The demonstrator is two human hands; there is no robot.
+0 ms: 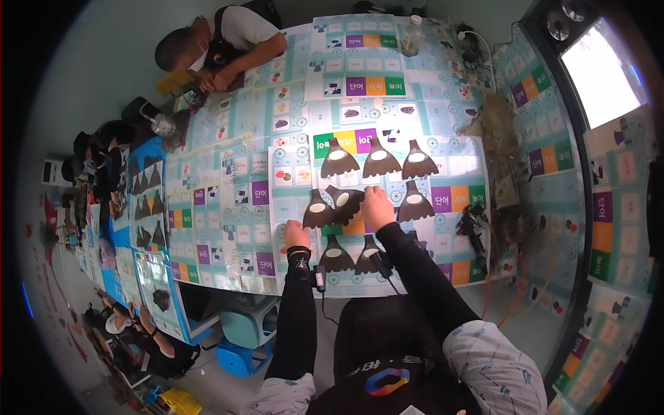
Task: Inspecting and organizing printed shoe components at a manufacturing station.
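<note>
Several dark brown, bell-shaped flat pieces with narrow tops, scalloped lower edges and a pale oval in the middle lie in rough rows on the table in front of me. My right hand [377,209] is closed at the edge of a tilted flared piece [351,201] in the middle row. That piece meets or overlaps the left flared piece [317,209] beside it. Right by the lower left edge of that left piece, my left hand [297,234] has its fingers curled; what they grip is hidden. My right forearm partly covers a lower-row piece [370,253].
Printed sheets cover the table [228,187]. A black tool with a cable [473,228] lies at the right, and a clear bottle [412,37] stands at the back. Across the far left corner a person [232,45] bends over something. Stools [247,326] stand below the near edge.
</note>
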